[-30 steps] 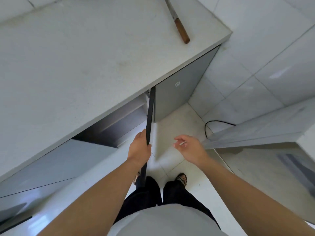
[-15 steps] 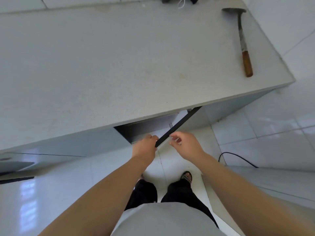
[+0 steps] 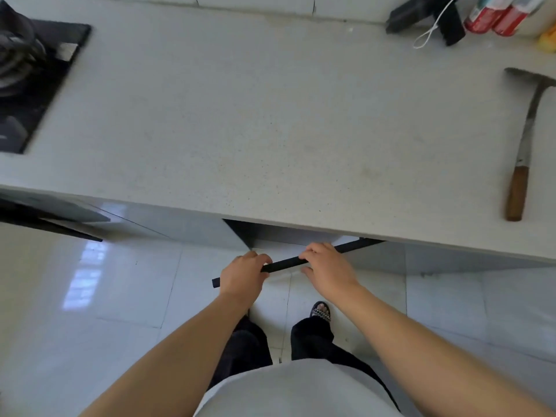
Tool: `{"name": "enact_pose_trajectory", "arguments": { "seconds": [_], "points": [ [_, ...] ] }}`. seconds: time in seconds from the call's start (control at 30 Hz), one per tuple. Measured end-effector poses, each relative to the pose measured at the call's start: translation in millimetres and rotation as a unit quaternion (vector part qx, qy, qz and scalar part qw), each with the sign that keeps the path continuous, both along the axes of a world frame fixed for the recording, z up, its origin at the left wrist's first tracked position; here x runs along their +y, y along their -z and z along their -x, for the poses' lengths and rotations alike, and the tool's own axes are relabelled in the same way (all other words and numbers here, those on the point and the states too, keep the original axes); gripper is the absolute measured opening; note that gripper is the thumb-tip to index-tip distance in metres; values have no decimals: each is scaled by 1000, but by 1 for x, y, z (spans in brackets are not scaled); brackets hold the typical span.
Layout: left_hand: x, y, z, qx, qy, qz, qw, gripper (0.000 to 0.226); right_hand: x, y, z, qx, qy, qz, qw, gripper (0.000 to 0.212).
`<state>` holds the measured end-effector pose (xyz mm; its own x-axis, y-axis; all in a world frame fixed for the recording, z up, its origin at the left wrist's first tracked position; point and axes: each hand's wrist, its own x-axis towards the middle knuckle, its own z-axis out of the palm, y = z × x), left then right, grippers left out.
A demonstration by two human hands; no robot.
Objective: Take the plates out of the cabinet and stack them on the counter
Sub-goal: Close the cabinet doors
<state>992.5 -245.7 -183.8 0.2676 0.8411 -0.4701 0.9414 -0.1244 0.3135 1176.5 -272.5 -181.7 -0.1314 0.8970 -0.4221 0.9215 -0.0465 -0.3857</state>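
- Opening the door (image 3: 282, 263): left grip (image 3: 243, 275) and right grip (image 3: 328, 266) both clamp its top edge.
- Next, swing it wide; no plates in view.

The counter (image 3: 270, 130) is pale grey with fine dark speckles, and under its front edge the cabinet door (image 3: 316, 257) shows a black rim. On the counter's left end there's a black stove (image 3: 36, 94), on its right a spatula (image 3: 516, 197) with a brown handle, and at its back-right corner red-and-white tubes (image 3: 493, 13). Below the counter we've got glossy white floor tiles (image 3: 120, 296), black trousers (image 3: 249, 347) and a black-and-white checked sandal (image 3: 321, 313).
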Motion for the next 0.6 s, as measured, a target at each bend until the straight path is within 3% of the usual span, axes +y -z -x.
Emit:
{"name": "enact_pose_trajectory", "arguments": {
  "seconds": [0.23, 0.6],
  "points": [
    [-17, -2, -9, 7, -79, -30, 996, 24, 7, 8, -11, -10, -88, -43, 995, 25],
    [-15, -7, 9, 45, -148, -42, 987, 17, 15, 19, -14, -43, -116, -54, 991, 18]
  ]
}}
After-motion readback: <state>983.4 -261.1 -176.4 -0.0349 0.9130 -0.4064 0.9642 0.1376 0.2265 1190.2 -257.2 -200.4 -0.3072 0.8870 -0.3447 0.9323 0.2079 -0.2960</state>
